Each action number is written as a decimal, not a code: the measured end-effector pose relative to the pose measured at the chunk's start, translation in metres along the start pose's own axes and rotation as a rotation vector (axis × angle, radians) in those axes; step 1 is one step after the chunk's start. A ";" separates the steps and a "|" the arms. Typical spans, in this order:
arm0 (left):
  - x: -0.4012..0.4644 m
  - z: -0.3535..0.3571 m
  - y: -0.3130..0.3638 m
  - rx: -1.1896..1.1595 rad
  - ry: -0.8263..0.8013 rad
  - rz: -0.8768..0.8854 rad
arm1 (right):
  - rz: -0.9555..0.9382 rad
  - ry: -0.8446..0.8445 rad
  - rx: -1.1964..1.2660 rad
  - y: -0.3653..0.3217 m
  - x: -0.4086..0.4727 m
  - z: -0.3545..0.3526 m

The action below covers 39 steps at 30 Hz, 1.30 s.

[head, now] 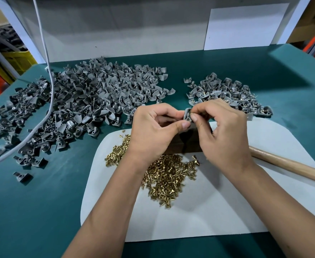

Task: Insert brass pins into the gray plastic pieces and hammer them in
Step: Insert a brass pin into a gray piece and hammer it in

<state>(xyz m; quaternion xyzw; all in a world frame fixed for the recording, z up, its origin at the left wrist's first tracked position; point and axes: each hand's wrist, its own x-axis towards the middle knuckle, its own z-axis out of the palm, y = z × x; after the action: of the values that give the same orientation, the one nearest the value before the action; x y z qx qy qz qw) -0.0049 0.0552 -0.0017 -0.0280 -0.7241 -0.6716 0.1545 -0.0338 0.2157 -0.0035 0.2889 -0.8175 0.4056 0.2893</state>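
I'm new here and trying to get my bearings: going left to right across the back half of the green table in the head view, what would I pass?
Gray cable → big pile of gray plastic pieces → smaller pile of gray pieces with brass pins fitted.

No text, label, brand, number or sign is legible anywhere.
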 end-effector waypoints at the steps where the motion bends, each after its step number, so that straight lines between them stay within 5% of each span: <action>1: 0.000 0.000 0.000 0.021 0.000 0.016 | 0.003 0.000 0.003 0.000 0.000 0.000; 8: 0.001 0.006 -0.003 0.181 0.023 0.061 | 0.062 -0.006 -0.004 0.001 0.000 0.003; 15: -0.002 0.012 -0.005 0.626 0.092 0.449 | 0.137 -0.115 0.002 0.003 0.009 -0.006; 20: 0.002 0.005 -0.008 0.543 0.075 0.172 | 0.216 -0.257 -0.124 0.024 0.022 -0.037; 25: 0.006 -0.005 -0.008 0.516 0.025 0.040 | 0.398 -0.740 -0.456 0.050 0.018 -0.071; 28: 0.004 -0.004 -0.009 0.455 0.022 0.023 | 0.401 -0.828 -0.456 0.048 0.013 -0.074; 33: 0.002 -0.003 -0.010 0.380 0.009 -0.035 | 0.375 -0.836 -0.535 0.053 0.014 -0.074; 39: 0.002 -0.002 -0.010 0.361 -0.012 -0.053 | 0.465 -0.476 -0.290 0.043 0.027 -0.075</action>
<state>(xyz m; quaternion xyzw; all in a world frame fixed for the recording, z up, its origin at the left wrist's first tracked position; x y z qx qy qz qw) -0.0086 0.0518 -0.0105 0.0153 -0.8341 -0.5346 0.1350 -0.0643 0.2931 0.0324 0.1377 -0.9548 0.2619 0.0286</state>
